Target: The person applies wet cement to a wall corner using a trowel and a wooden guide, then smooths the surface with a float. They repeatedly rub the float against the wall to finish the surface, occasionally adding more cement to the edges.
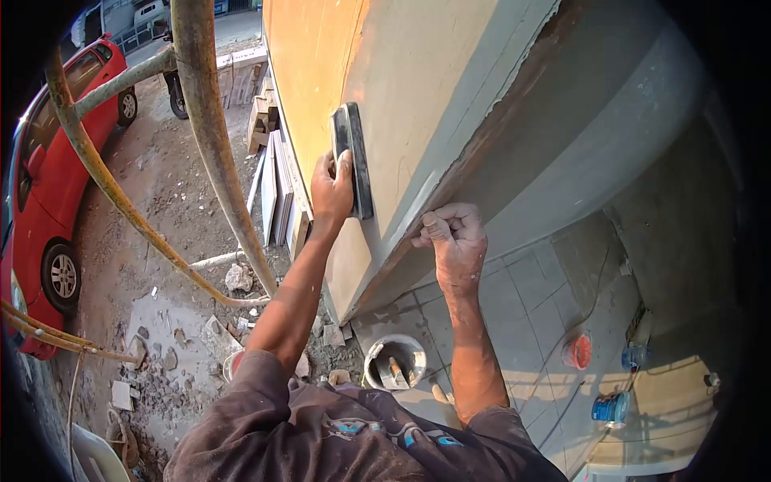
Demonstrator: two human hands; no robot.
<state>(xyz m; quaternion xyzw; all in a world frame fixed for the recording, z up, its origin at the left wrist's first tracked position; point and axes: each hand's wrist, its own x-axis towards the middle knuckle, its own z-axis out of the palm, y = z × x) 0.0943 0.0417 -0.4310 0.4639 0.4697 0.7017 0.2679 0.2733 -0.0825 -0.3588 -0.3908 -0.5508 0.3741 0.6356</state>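
Note:
My left hand [332, 191] is wrapped round a dark, long plastering float [359, 165], whose face rests against the plastered wall [409, 88]. The wall is orange-lit at the left and grey toward its corner. My right hand [461, 245] is closed, thumb pressed to curled fingers, right at the rough corner edge [430, 199]. Whatever it may pinch is hidden. Below, between my forearms, stands a round bucket [416, 352] with a wooden-looking tool handle [396, 368] inside.
Rusty scaffold pipes [197, 104] rise close on the left, with a red car [76, 169] beyond. Boards [277, 189] lean by the wall above rubble [173, 345]. On the tiled floor [514, 301] at right are a red bucket [578, 351] and a blue-labelled pail [612, 408].

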